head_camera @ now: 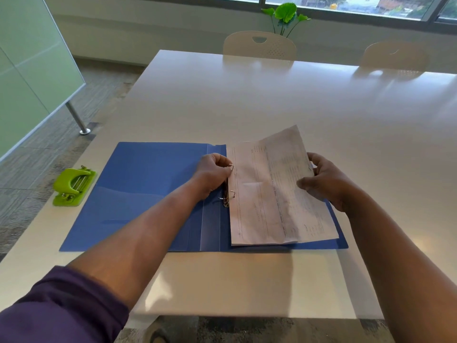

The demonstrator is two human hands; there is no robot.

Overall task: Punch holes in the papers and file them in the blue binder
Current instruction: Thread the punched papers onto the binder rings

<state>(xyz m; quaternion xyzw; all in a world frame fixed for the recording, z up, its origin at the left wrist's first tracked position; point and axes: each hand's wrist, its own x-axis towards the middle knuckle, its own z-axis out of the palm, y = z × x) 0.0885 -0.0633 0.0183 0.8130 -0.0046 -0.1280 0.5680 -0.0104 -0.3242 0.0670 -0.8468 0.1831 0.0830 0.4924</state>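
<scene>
On the open binder (148, 184) — both hands (212, 174) grip papers' (272, 199) edges.

Bench (247, 100): smooth, pale, semi-glossy top; reflects window light and chair backs. Blue binder (148, 184): thin plastic covers, smooth with a soft sheen; clear plastic pocket on the inner left cover. Ring mechanism (228, 194): bright polished metal wire. Papers (272, 206): matt white paper, creased and slightly crumpled, faint print. Hole punch (73, 186): glossy lime-green plastic body with bare metal parts. Sleeve (61, 308): matt purple cloth. Chairs (259, 45): matt off-white plastic, perforated backs. Floor (37, 174): rough grey carpet tiles. Partition (29, 70): frosted green glass panel on a brushed metal post.
</scene>
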